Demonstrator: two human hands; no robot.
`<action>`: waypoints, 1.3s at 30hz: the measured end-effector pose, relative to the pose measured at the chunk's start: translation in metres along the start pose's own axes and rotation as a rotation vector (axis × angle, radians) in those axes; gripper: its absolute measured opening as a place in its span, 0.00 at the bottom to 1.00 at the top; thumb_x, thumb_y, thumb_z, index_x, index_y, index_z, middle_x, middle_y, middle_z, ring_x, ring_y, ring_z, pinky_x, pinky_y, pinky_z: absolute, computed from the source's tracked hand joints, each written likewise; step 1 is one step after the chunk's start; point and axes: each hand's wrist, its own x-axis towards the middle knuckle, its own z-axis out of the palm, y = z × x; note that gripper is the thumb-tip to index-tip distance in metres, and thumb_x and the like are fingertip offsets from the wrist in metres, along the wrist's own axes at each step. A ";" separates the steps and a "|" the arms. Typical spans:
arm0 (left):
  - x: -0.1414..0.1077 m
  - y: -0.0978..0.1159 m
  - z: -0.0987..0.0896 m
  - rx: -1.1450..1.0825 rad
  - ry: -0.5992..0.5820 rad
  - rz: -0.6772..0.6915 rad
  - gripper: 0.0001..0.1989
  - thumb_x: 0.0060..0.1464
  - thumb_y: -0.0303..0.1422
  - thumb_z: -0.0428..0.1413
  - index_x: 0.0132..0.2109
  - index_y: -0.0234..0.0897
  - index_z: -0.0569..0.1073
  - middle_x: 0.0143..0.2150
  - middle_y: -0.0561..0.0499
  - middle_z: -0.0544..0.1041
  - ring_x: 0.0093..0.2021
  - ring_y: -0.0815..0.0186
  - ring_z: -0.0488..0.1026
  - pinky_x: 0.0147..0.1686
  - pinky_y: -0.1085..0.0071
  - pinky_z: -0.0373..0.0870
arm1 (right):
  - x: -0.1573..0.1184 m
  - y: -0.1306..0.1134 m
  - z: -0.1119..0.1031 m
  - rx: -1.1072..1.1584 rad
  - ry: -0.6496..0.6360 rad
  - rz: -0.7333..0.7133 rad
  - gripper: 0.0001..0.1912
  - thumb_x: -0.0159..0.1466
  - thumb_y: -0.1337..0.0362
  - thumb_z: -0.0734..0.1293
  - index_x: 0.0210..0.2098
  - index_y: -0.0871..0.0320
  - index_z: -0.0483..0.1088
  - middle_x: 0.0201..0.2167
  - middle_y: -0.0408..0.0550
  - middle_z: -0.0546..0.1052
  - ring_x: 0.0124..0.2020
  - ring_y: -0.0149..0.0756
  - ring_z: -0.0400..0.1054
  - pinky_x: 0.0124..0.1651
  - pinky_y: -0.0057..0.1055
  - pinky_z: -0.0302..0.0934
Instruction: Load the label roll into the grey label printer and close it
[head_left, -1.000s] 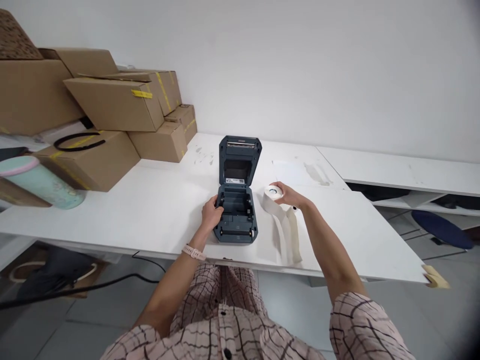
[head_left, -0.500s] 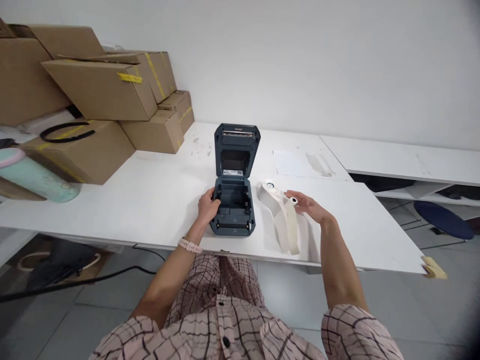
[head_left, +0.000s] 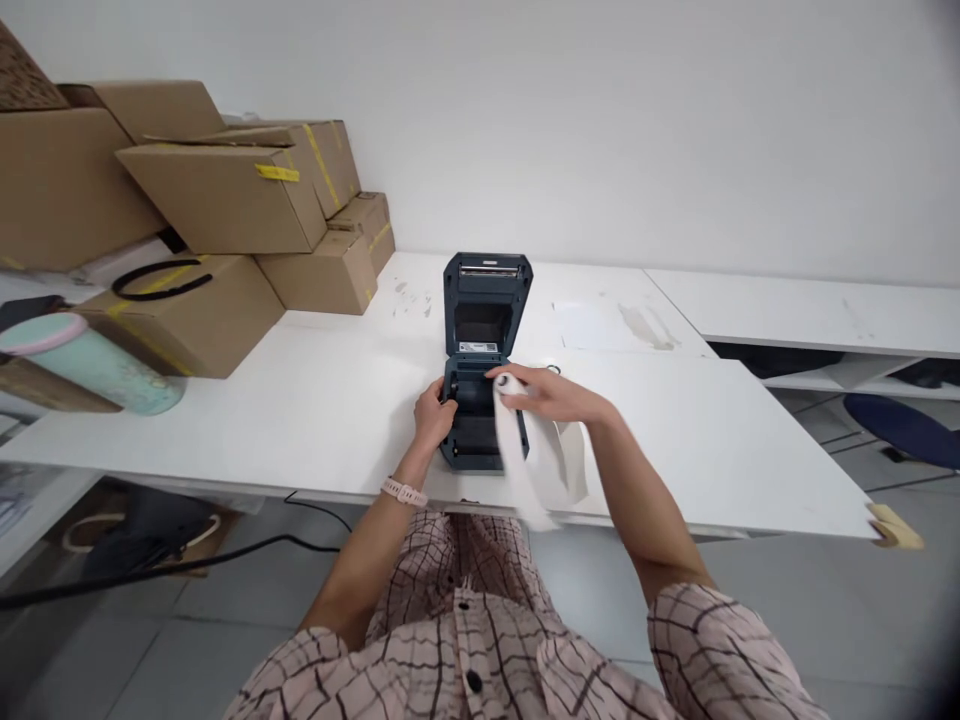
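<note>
A dark label printer [head_left: 474, 432] sits near the table's front edge with its lid [head_left: 489, 300] tilted up and back. My left hand [head_left: 433, 412] grips the printer's left side wall, thumb over the rim. In my right hand [head_left: 551, 392] is a roll of white label paper [head_left: 505, 384], held over the right side of the printer's bay. Its loose strip hangs down past the printer's front right corner, blurred by motion. More of the pale strip [head_left: 572, 460] lies on the table right of the printer, partly behind my right hand and forearm.
Cardboard boxes [head_left: 225, 205] are stacked at the left, with a black headband [head_left: 161, 290] on one. A mint bottle [head_left: 101, 365] lies beside them. A white sheet [head_left: 589, 327] rests behind the printer to the right. A blue stool [head_left: 900, 428] stands beyond the table's right end.
My right hand has picked up the paper roll from the table and carried it left to the printer, trailing its strip. My left hand still holds the printer's side.
</note>
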 end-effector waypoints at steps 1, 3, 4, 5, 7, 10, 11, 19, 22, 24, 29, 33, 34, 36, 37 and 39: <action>0.000 0.000 0.000 0.001 -0.004 -0.002 0.30 0.45 0.22 0.54 0.57 0.39 0.76 0.53 0.47 0.81 0.54 0.56 0.77 0.56 0.62 0.70 | 0.017 -0.006 0.010 -0.101 -0.039 0.045 0.25 0.71 0.53 0.61 0.64 0.55 0.63 0.46 0.54 0.79 0.45 0.47 0.74 0.47 0.40 0.66; 0.000 0.001 0.000 -0.002 -0.014 -0.002 0.29 0.45 0.22 0.54 0.57 0.40 0.76 0.52 0.48 0.82 0.54 0.56 0.76 0.56 0.62 0.70 | 0.046 -0.009 0.031 -0.266 -0.127 0.137 0.24 0.71 0.59 0.60 0.65 0.58 0.62 0.52 0.58 0.77 0.52 0.51 0.73 0.50 0.41 0.65; 0.000 0.001 0.000 -0.003 -0.016 -0.003 0.29 0.45 0.22 0.54 0.57 0.40 0.76 0.52 0.48 0.82 0.54 0.56 0.76 0.56 0.63 0.70 | 0.056 -0.009 0.040 -0.332 -0.152 0.172 0.24 0.71 0.60 0.60 0.65 0.59 0.62 0.54 0.59 0.77 0.54 0.52 0.72 0.51 0.41 0.64; -0.001 0.001 0.001 -0.003 -0.014 -0.005 0.29 0.45 0.22 0.54 0.57 0.40 0.76 0.52 0.48 0.82 0.54 0.56 0.76 0.56 0.63 0.70 | 0.064 -0.007 0.048 -0.382 -0.175 0.197 0.24 0.70 0.62 0.61 0.64 0.59 0.62 0.55 0.60 0.76 0.55 0.54 0.72 0.52 0.42 0.64; -0.001 0.001 0.001 0.001 -0.005 -0.010 0.30 0.45 0.23 0.55 0.57 0.40 0.76 0.53 0.47 0.81 0.55 0.56 0.76 0.56 0.63 0.69 | 0.072 -0.004 0.057 -0.433 -0.202 0.224 0.23 0.69 0.62 0.63 0.63 0.59 0.64 0.54 0.61 0.77 0.54 0.56 0.73 0.53 0.45 0.64; -0.001 0.001 0.001 0.006 -0.002 0.007 0.30 0.45 0.23 0.54 0.58 0.40 0.76 0.54 0.47 0.81 0.54 0.56 0.76 0.56 0.63 0.69 | 0.071 -0.002 0.061 -0.432 -0.204 0.200 0.23 0.68 0.62 0.66 0.62 0.59 0.67 0.56 0.60 0.77 0.56 0.57 0.72 0.57 0.48 0.63; -0.002 0.001 0.000 0.005 -0.003 0.015 0.29 0.46 0.23 0.54 0.57 0.39 0.76 0.53 0.47 0.81 0.54 0.56 0.77 0.55 0.63 0.70 | 0.068 -0.003 0.060 -0.422 -0.189 0.177 0.23 0.67 0.63 0.66 0.62 0.59 0.67 0.57 0.59 0.76 0.58 0.55 0.71 0.58 0.48 0.62; -0.007 0.004 0.002 -0.168 -0.001 -0.028 0.30 0.44 0.23 0.53 0.57 0.38 0.75 0.56 0.46 0.79 0.55 0.57 0.76 0.55 0.64 0.71 | 0.006 -0.011 0.081 -0.221 0.040 -0.031 0.22 0.70 0.72 0.57 0.59 0.57 0.71 0.59 0.54 0.76 0.60 0.46 0.70 0.59 0.47 0.67; -0.007 0.006 0.004 -0.320 -0.003 -0.064 0.32 0.42 0.22 0.53 0.58 0.35 0.74 0.57 0.44 0.78 0.55 0.57 0.75 0.56 0.64 0.71 | -0.013 -0.010 0.087 -0.153 0.067 -0.080 0.26 0.70 0.75 0.54 0.63 0.55 0.67 0.65 0.54 0.70 0.66 0.45 0.64 0.63 0.51 0.65; -0.007 0.006 0.005 -0.386 -0.020 -0.096 0.33 0.42 0.22 0.54 0.60 0.35 0.72 0.58 0.43 0.77 0.56 0.57 0.75 0.55 0.64 0.72 | -0.019 -0.008 0.085 -0.098 0.023 -0.132 0.26 0.71 0.74 0.54 0.64 0.53 0.66 0.68 0.52 0.66 0.70 0.43 0.58 0.67 0.51 0.62; -0.005 0.004 0.005 -0.490 -0.084 -0.158 0.36 0.43 0.24 0.59 0.63 0.36 0.68 0.62 0.41 0.74 0.56 0.57 0.75 0.54 0.64 0.72 | -0.022 -0.009 0.077 -0.053 -0.091 -0.145 0.23 0.74 0.57 0.58 0.65 0.54 0.65 0.72 0.52 0.59 0.74 0.43 0.50 0.73 0.49 0.49; -0.006 0.005 0.004 -0.519 -0.115 -0.156 0.37 0.42 0.25 0.60 0.63 0.39 0.67 0.63 0.42 0.72 0.57 0.57 0.74 0.55 0.63 0.71 | -0.027 -0.010 0.080 -0.036 -0.126 -0.091 0.38 0.66 0.42 0.66 0.69 0.50 0.59 0.74 0.52 0.52 0.75 0.49 0.43 0.75 0.53 0.41; -0.006 0.006 0.004 -0.518 -0.121 -0.158 0.38 0.42 0.25 0.61 0.63 0.39 0.67 0.64 0.43 0.72 0.58 0.57 0.74 0.55 0.63 0.71 | -0.028 -0.010 0.081 -0.038 -0.146 -0.094 0.44 0.61 0.39 0.69 0.71 0.49 0.56 0.75 0.52 0.49 0.76 0.51 0.41 0.75 0.54 0.38; -0.007 0.009 0.003 -0.510 -0.127 -0.163 0.38 0.42 0.25 0.61 0.63 0.39 0.67 0.64 0.43 0.72 0.58 0.57 0.74 0.55 0.63 0.71 | -0.031 -0.008 0.084 -0.054 -0.182 -0.109 0.54 0.54 0.38 0.74 0.72 0.49 0.52 0.75 0.54 0.46 0.76 0.52 0.38 0.75 0.55 0.34; -0.007 0.010 0.002 -0.503 -0.127 -0.169 0.38 0.42 0.25 0.61 0.63 0.39 0.67 0.64 0.42 0.71 0.58 0.56 0.73 0.55 0.63 0.71 | -0.033 -0.007 0.086 -0.066 -0.191 -0.118 0.56 0.53 0.39 0.75 0.73 0.49 0.51 0.76 0.54 0.45 0.76 0.52 0.37 0.75 0.55 0.33; -0.008 0.012 0.002 -0.490 -0.122 -0.188 0.39 0.42 0.26 0.62 0.64 0.38 0.66 0.65 0.41 0.71 0.58 0.56 0.73 0.54 0.64 0.72 | -0.036 -0.005 0.089 -0.093 -0.196 -0.134 0.58 0.53 0.43 0.77 0.73 0.50 0.48 0.76 0.55 0.44 0.76 0.52 0.35 0.75 0.56 0.32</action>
